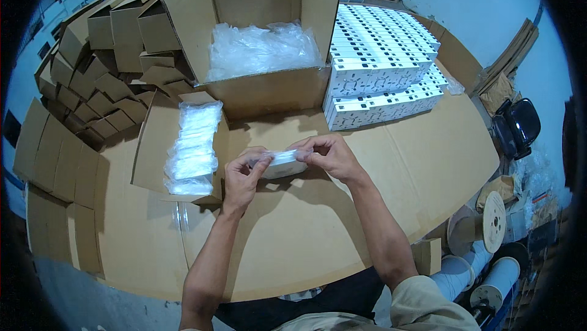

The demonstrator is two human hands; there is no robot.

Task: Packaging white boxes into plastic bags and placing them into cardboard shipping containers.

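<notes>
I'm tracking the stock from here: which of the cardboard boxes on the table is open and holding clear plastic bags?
The big upright carton directly beyond both hands, flaps raised and clear bags inside; the small cartons to its left show none.

Even, fairly bright overhead light falls on the cardboard-covered desk [342, 221], with soft shadows just below the left hand [243, 175] and right hand [327, 155]. Mild glare whitens the crumpled clear plastic bags [263, 48] beyond the hands. Fisheye bending and black corners frame a slightly soft picture.
</notes>
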